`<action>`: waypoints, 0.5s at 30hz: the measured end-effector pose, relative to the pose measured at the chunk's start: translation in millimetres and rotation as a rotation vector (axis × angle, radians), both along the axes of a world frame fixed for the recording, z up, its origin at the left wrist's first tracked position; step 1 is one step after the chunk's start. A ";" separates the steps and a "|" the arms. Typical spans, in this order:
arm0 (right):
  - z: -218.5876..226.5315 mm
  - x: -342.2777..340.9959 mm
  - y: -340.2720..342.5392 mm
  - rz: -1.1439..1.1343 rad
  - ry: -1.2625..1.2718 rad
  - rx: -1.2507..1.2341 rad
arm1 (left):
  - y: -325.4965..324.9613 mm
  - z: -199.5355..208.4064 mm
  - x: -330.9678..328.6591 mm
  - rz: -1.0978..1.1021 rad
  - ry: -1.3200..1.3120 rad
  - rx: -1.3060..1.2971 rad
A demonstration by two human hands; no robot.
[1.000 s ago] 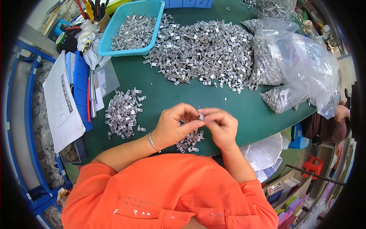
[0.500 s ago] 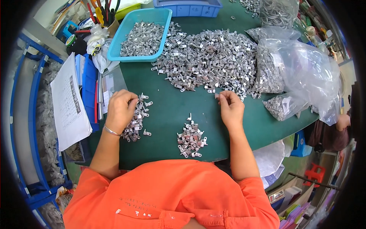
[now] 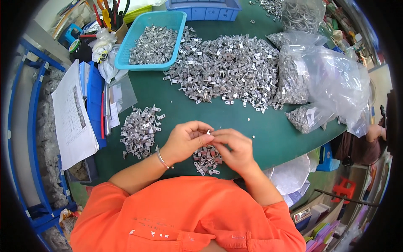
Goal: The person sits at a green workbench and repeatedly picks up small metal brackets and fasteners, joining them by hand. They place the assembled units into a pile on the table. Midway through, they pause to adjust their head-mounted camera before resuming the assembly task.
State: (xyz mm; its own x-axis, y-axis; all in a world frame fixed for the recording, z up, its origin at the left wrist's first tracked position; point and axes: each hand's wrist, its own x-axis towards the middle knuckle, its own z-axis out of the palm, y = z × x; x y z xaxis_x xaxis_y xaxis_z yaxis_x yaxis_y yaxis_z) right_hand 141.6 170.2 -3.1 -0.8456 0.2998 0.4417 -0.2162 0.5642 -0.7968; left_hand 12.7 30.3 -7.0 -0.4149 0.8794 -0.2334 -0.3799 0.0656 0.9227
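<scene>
My left hand (image 3: 187, 140) and my right hand (image 3: 233, 147) meet in front of my body with their fingertips pinched together. Between them a small silver metal bracket (image 3: 208, 132) pokes out, mostly covered by the fingers. Partly hidden under the hands lies a small heap of similar brackets (image 3: 207, 164). Left of my left hand is another loose heap of brackets (image 3: 139, 131). A much larger pile of brackets (image 3: 231, 69) spreads over the far middle of the green table (image 3: 176, 105).
A turquoise basket (image 3: 118, 63) of metal parts stands far left, beside a blue tray (image 3: 201, 16). Clear plastic bags (image 3: 336, 75) with metal parts lie at right. Papers (image 3: 75, 117) and a blue file holder (image 3: 95, 101) edge the left. Another person's hand (image 3: 375, 133) shows at far right.
My left hand has moved right, off the left heap, and my right hand has come back from the large pile's edge. Both now meet over the small heap with a bracket between them.
</scene>
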 end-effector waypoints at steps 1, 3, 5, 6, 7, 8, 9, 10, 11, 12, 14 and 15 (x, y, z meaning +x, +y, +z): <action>3.4 0.0 -0.9 0.002 0.004 -0.020 | -0.6 1.0 0.5 0.005 0.026 -0.002; -0.2 -2.6 7.3 -0.113 -0.040 -0.023 | -4.4 -0.3 -2.9 0.129 0.407 0.087; -6.1 -11.3 26.0 -0.244 -0.078 0.031 | -9.8 8.7 -19.8 0.290 0.861 0.093; -11.9 -18.6 34.7 -0.292 -0.093 0.138 | -14.5 15.7 -29.2 0.398 0.957 0.053; -19.6 -24.9 43.5 -0.350 -0.105 0.246 | -18.9 26.3 -39.9 0.448 1.079 0.017; -26.2 -29.3 53.5 -0.422 -0.119 0.360 | -22.9 30.8 -53.1 0.447 1.160 -0.037; -34.2 -32.6 59.8 -0.430 -0.143 0.391 | -29.0 30.8 -65.7 0.454 1.281 -0.078; -41.6 -38.4 62.1 -0.450 -0.103 0.412 | -37.5 34.3 -74.2 0.407 1.301 -0.164; -42.2 -41.9 60.5 -0.428 -0.099 0.412 | -49.3 25.5 -83.8 0.377 1.383 -0.209; -42.1 -45.1 59.4 -0.409 -0.103 0.412 | -60.6 16.6 -89.2 0.344 1.396 -0.272; -36.4 -42.4 58.5 -0.398 -0.144 0.405 | -69.4 11.7 -89.8 0.268 1.385 -0.305; -33.4 -39.2 58.5 -0.400 -0.172 0.414 | -70.4 12.0 -87.1 0.261 1.396 -0.303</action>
State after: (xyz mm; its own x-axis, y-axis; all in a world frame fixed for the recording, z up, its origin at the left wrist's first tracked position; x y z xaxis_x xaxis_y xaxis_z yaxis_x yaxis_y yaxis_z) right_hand 102.5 228.7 -36.5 -0.7725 0.4414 0.4564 0.1893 0.8463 -0.4979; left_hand -74.4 -40.1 5.0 -0.5925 0.7361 0.3273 0.7674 0.3923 0.5071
